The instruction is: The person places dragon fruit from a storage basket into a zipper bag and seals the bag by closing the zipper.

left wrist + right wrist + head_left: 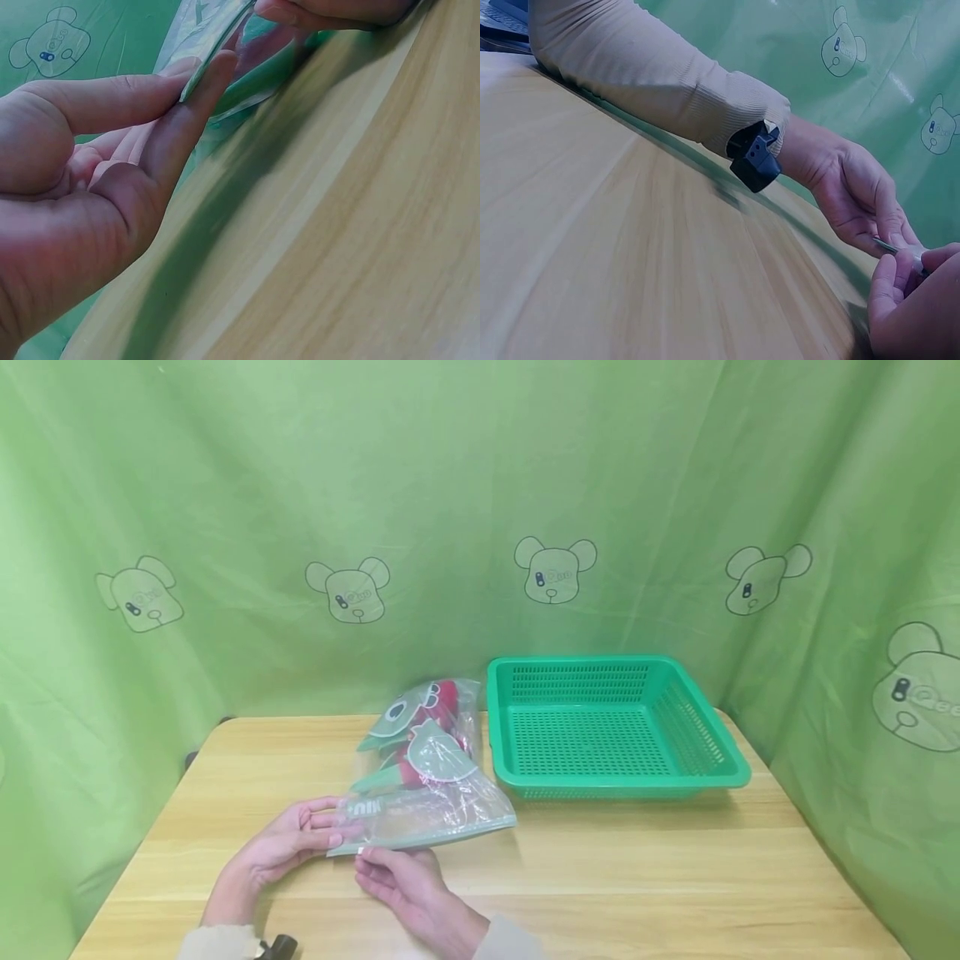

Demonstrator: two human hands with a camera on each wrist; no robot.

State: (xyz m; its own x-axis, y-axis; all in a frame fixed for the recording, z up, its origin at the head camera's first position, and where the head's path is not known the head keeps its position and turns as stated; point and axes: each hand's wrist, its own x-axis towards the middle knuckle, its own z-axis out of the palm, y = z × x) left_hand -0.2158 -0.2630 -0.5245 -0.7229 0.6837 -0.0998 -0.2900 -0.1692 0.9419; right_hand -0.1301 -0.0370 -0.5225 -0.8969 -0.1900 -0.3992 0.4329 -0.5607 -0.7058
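A clear zip bag [457, 814] with a pale green zip edge lies toward the middle of the table, its open-edge side facing me. Inside it show pale green pieces [442, 753] with white outlines and red parts [447, 700], their kind unclear through the plastic. My left hand [288, 843] pinches the bag's left corner between thumb and fingers; the left wrist view shows the zip edge [214, 56] between them. Just right of that corner, my right hand [412, 889] pinches the zip edge at a small white slider [362, 851].
A green perforated basket [618, 782] stands to the right of the bag on the wooden table [675, 877]. Behind and at the sides hangs a green curtain [450, 468] with bear-head prints. A black wrist device [756, 161] sits at the left sleeve's cuff.
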